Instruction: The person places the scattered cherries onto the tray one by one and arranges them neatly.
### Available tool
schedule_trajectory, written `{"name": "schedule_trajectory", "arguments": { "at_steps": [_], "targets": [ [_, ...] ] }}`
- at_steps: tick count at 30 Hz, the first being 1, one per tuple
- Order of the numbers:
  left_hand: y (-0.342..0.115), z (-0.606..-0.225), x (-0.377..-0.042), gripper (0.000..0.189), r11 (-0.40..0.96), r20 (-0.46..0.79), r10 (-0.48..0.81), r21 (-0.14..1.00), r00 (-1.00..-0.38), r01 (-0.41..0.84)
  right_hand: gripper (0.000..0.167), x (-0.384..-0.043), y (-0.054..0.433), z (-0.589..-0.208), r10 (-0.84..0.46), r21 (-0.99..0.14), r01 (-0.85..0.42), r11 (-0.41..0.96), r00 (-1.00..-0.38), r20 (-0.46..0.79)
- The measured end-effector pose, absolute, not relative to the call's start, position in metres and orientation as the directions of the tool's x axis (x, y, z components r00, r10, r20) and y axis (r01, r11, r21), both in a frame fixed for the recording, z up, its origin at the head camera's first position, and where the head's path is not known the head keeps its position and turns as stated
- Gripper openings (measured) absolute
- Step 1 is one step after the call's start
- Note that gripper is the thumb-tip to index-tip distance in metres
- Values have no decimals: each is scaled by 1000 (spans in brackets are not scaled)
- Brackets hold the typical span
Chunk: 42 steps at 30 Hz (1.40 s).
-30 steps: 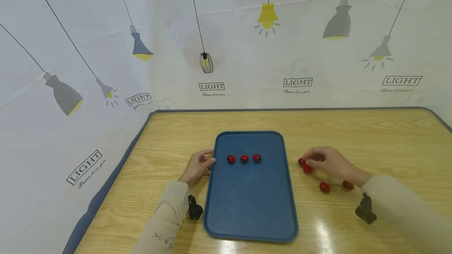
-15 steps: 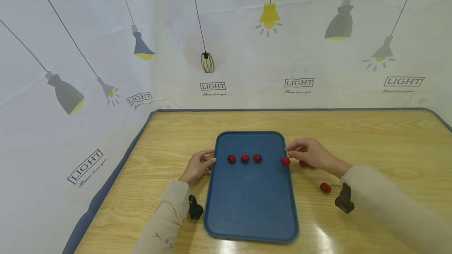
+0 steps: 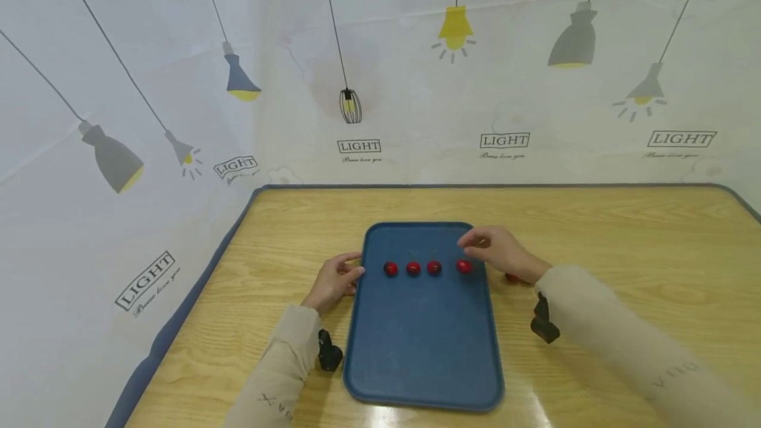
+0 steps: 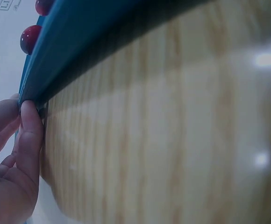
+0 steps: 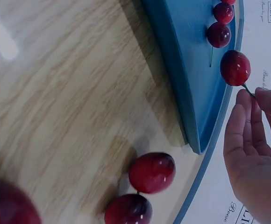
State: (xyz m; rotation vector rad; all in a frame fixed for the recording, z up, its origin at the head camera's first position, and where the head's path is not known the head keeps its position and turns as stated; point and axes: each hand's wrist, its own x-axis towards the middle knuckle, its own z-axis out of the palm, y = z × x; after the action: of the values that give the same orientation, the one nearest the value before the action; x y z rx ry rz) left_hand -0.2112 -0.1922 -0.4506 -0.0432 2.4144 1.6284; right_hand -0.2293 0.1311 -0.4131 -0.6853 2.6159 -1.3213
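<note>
In the head view, the left hand (image 3: 331, 283) reaches in from the lower left, its arm slanting upward, and pinches the tray's left rim, thumb above and a gap between the fingers. The right hand (image 3: 502, 253) comes from the lower right, wrist bent over the tray's upper right edge; thumb and fingertips nearly closed, it grips a cherry (image 5: 235, 68) by its thin green stem (image 5: 249, 91), in the upper right of the right wrist view. Whether that cherry touches the tray I cannot tell.

The tray (image 3: 422, 335) is a matte blue rectangle with rounded corners and a raised lip, lying at the centre on a glossy, pale-grained wooden table (image 3: 309, 216). Three round, shiny, dark-red cherries (image 3: 413, 268) form a row across its upper part. Two more cherries (image 5: 152, 172) sit on the wood, lower middle of the right wrist view. Both sleeves (image 3: 279, 362) are beige cloth.
</note>
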Motion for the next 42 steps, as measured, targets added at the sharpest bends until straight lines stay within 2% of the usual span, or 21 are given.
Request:
{"name": "schedule_trajectory", "arguments": {
  "at_steps": [12,19,26,32,42],
  "targets": [
    [-192,-449,-210,40,375,-202,104,915,-974,-150,18,-241,117,-419,-472,-772,-311,555,-881,16],
    [-192,-448,-209,40,378,-201,107,914,-974,-147,19,-244,113,-420,-445,-763,-256,594,-894,-47],
    [-192,-447,-208,43,372,-194,114,918,-974,-139,20,-248,110,-423,-419,-741,-246,625,-907,-53],
    [-193,-449,-209,41,385,-196,113,912,-974,-139,20,-249,107,-423,-364,-727,-178,663,-925,-106],
    [-193,-450,-210,40,392,-195,107,909,-975,-139,19,-250,103,-427,-324,-706,-148,693,-938,-121]
  ]
}}
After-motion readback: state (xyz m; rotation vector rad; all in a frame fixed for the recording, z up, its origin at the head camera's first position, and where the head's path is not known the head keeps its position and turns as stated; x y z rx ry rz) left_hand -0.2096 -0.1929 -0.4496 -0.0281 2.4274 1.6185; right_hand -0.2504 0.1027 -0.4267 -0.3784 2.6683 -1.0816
